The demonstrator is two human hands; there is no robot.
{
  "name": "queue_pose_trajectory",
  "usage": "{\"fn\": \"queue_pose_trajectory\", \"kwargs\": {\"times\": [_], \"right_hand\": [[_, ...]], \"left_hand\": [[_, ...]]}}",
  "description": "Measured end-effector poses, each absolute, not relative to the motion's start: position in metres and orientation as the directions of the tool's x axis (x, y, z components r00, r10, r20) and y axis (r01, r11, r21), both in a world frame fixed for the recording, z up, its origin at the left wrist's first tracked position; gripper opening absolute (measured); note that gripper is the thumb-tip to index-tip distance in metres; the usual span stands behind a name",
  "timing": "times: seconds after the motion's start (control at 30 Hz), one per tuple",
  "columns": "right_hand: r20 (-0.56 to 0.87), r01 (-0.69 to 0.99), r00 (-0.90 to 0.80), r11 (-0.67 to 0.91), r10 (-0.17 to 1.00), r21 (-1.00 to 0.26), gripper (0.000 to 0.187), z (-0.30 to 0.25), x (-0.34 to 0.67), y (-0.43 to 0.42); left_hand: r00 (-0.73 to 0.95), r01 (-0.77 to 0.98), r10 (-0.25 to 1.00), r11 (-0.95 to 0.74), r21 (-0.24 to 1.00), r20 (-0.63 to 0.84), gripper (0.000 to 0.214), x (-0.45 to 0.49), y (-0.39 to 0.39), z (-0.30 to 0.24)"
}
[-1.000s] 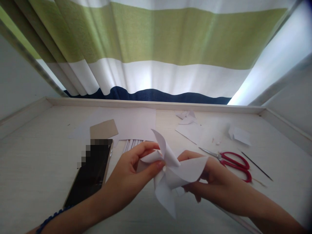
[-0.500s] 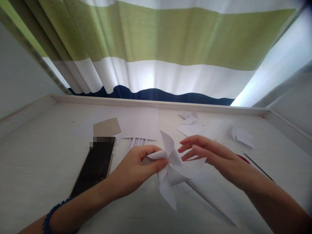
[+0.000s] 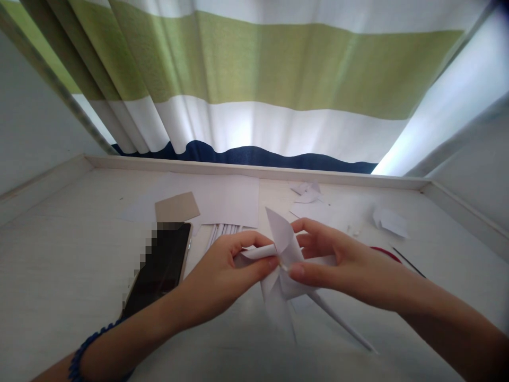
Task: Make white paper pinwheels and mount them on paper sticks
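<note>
Both hands meet at the hub of a white paper pinwheel (image 3: 280, 260), held just above the table (image 3: 59, 254). The left hand (image 3: 222, 278) pinches one curled blade between thumb and forefinger. The right hand (image 3: 342, 262) closes on the hub from the other side, thumb in front and fingers behind, so both grips are narrow and clamped on paper.

The pinwheel is thin, matte sheet, with soft curled blades ending in sharp points – one stands up past the grip, another hangs below it. A slim rolled paper stick (image 3: 342, 329) slants away from under the hub, down beneath the right wrist.

Just outside the left hand lies a phone (image 3: 163, 268), a flat slab with a glossy dark screen, a pale metallic edge and a pixelated patch at its top. Beyond the grip is a row of white paper tubes (image 3: 225, 231), then a smooth white sheet (image 3: 222, 199) with a brown cardboard rectangle (image 3: 177, 207) on it.

Behind the right hand, a curve of red scissors handle (image 3: 384, 253) peeks out, beside a thin dark stick (image 3: 409, 262). Crumpled paper scraps (image 3: 306, 192) lie farther off. A braided blue bracelet (image 3: 85, 347) circles the left wrist – the table itself is pale with a fine grain.
</note>
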State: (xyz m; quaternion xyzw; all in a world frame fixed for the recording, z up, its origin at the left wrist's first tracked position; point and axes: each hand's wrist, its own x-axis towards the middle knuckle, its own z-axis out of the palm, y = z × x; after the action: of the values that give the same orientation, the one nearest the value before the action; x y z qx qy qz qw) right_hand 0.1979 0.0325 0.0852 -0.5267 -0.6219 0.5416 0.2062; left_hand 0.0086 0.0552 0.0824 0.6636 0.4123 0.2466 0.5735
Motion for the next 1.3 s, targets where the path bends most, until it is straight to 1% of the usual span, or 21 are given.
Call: {"fn": "queue_pose_trajectory", "kwargs": {"times": [0.13, 0.23, 0.4, 0.5, 0.67, 0.87, 1.07, 1.3], "right_hand": [[-0.332, 0.385, -0.487, -0.143, 0.808, -0.912, 0.025, 0.086, 0.193, 0.043], [-0.343, 0.359, -0.545, -0.157, 0.765, -0.92, 0.023, 0.088, 0.192, 0.047], [-0.366, 0.484, -0.491, -0.101, 0.79, -0.869, 0.022, 0.092, 0.189, 0.044], [-0.354, 0.532, -0.468, -0.062, 0.81, -0.845, 0.021, 0.092, 0.185, 0.044], [-0.319, 0.494, -0.472, -0.053, 0.822, -0.868, 0.021, 0.089, 0.179, 0.045], [-0.315, 0.54, -0.452, -0.026, 0.835, -0.841, 0.023, 0.092, 0.177, 0.045], [-0.301, 0.568, -0.432, -0.003, 0.85, -0.823, 0.019, 0.094, 0.177, 0.043], [-0.29, 0.583, -0.383, -0.014, 0.877, -0.812, 0.014, 0.089, 0.176, 0.045]], "left_hand": [[0.552, 0.262, 0.831, -0.09, 0.961, -0.073, 0.013, 0.004, 0.054, 0.078], [0.571, 0.238, 0.82, -0.125, 0.963, -0.035, 0.014, 0.001, 0.054, 0.071], [0.59, 0.233, 0.807, -0.155, 0.96, -0.013, 0.015, -0.002, 0.055, 0.067], [0.594, 0.245, 0.804, -0.19, 0.951, 0.008, 0.016, -0.002, 0.055, 0.068], [0.577, 0.245, 0.815, -0.24, 0.939, 0.057, 0.013, -0.001, 0.056, 0.065], [0.573, 0.254, 0.816, -0.265, 0.93, 0.076, 0.011, -0.001, 0.058, 0.061], [0.571, 0.267, 0.817, -0.28, 0.922, 0.083, 0.011, -0.002, 0.056, 0.062], [0.542, 0.27, 0.833, -0.295, 0.917, 0.109, 0.008, -0.001, 0.056, 0.062]]}}
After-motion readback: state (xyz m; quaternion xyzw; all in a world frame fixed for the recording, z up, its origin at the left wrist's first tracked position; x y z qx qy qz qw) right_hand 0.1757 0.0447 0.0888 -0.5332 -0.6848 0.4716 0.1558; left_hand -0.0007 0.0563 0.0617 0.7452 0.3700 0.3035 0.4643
